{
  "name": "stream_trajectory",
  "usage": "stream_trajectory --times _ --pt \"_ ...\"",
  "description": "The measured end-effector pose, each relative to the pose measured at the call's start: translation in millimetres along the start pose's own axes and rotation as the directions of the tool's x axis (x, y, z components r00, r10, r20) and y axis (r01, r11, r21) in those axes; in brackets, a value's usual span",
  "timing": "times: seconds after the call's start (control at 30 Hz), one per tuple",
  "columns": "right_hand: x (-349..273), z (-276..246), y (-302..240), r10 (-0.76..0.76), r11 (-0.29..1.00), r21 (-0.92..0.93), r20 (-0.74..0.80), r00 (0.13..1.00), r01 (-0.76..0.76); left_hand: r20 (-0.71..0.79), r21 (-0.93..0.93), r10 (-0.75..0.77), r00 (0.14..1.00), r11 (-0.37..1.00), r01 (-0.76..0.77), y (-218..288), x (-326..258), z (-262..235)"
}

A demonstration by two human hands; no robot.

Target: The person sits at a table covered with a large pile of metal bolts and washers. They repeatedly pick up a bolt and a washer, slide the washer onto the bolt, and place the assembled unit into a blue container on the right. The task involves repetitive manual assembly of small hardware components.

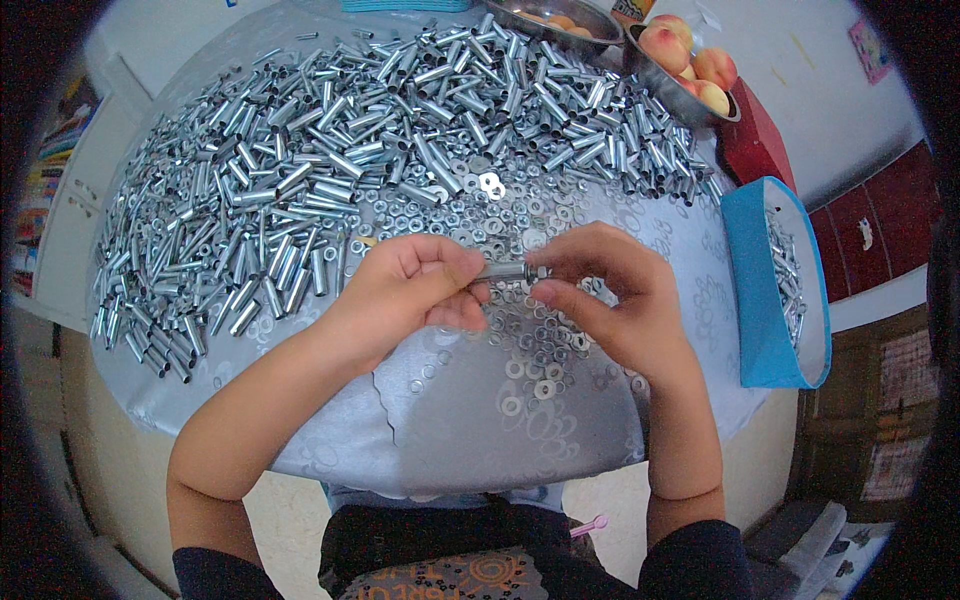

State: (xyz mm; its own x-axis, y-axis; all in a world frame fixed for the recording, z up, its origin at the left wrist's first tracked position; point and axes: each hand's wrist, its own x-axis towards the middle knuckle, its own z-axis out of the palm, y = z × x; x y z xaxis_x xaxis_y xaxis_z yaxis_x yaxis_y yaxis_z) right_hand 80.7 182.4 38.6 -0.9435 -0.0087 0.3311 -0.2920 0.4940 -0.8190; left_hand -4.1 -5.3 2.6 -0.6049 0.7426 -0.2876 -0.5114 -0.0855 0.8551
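Over the near middle of the table, my left hand pinches a silvery metal sleeve anchor between thumb and fingers, holding it level. At its right end sit a washer and a nut, where the thumb and forefinger of my right hand close around it. Fingertips hide part of both ends. Below and beyond my hands lie loose flat washers and small hex nuts. A wide heap of metal sleeves spreads across the far and left parts of the table.
A blue fabric bin with metal pieces inside stands at the right edge. Behind it are a dark red box and a metal bowl of peaches. Another metal bowl is at the back. A pale cloth covers the table.
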Motion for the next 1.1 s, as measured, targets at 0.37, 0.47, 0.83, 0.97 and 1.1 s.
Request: stream_trajectory --times 0.37,0.47,0.83,0.97,1.1 --pt "0.5 -3.8 -2.0 0.069 0.986 -0.156 0.009 0.998 -0.066 -0.036 0.019 0.048 0.998 0.999 -0.048 4.4 -2.0 -0.2" --pt "0.4 -0.4 -4.3 0.085 0.982 -0.167 0.002 0.996 -0.083 -0.032 0.046 0.056 0.998 0.997 -0.054 2.5 -2.1 -0.1" --pt "-2.0 -2.9 4.1 0.002 0.934 -0.356 0.121 0.993 0.041 -0.074 0.054 0.055 0.996 0.997 -0.051 1.7 -0.4 -0.2" --pt "-0.6 2.3 -4.7 0.083 0.959 -0.277 0.078 0.994 -0.059 -0.041 0.049 0.068 0.997 0.997 -0.066 0.0 -0.6 -1.5" --pt "-2.4 6.4 1.8 0.043 0.945 -0.326 0.070 0.997 -0.017 -0.040 0.052 0.076 0.996 0.996 -0.074 0.8 0.0 -1.9"
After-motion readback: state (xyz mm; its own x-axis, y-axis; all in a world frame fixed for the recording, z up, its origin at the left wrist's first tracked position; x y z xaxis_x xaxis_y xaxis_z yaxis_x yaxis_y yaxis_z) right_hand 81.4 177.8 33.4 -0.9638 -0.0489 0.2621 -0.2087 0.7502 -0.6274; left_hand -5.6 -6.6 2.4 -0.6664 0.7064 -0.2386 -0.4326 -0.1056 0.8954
